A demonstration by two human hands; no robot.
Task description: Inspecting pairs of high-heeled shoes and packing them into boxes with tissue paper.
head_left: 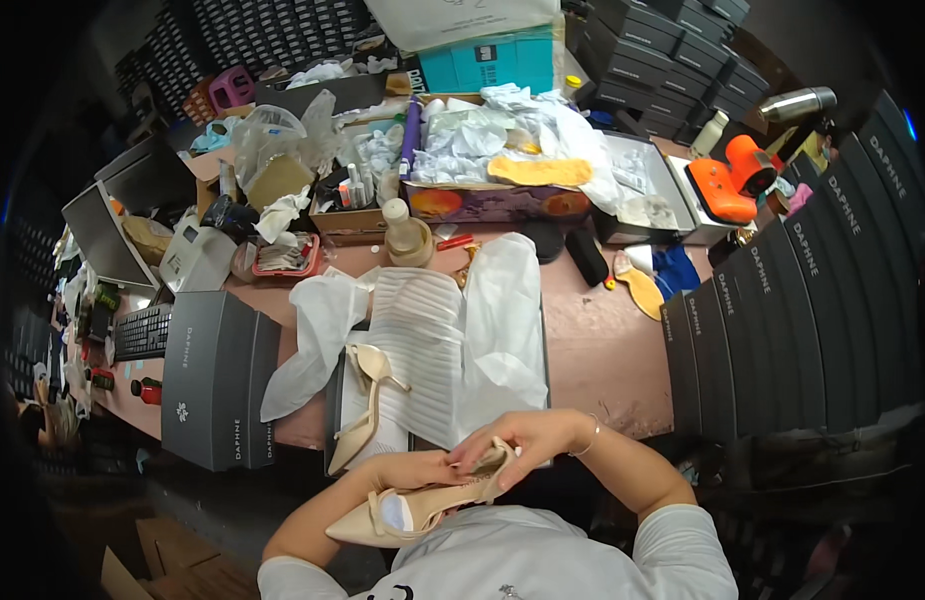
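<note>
A beige high-heeled slingback shoe (pixel 367 522) is held close against my white shirt, its pointed toe to the left. White-blue stuffing shows inside its toe. My right hand (pixel 527 438) is closed around the back strap. My left hand (pixel 430 468) reaches in from the left and grips the shoe near its back; the shoe and the other hand partly hide its fingers. The matching beige shoe (pixel 357 430) lies on its side in an open shoe box, beside ribbed white wrapping (pixel 417 335). White tissue paper (pixel 504 320) spreads over the box on both sides.
Dark shoe boxes stand in a row (pixel 782 330) on the right and a smaller group (pixel 214 380) on the left. Behind are a cream bottle (pixel 407 238), a black case (pixel 586 258), yellow insoles (pixel 639 290), a carton of crumpled paper (pixel 502 204) and an orange device (pixel 724 188).
</note>
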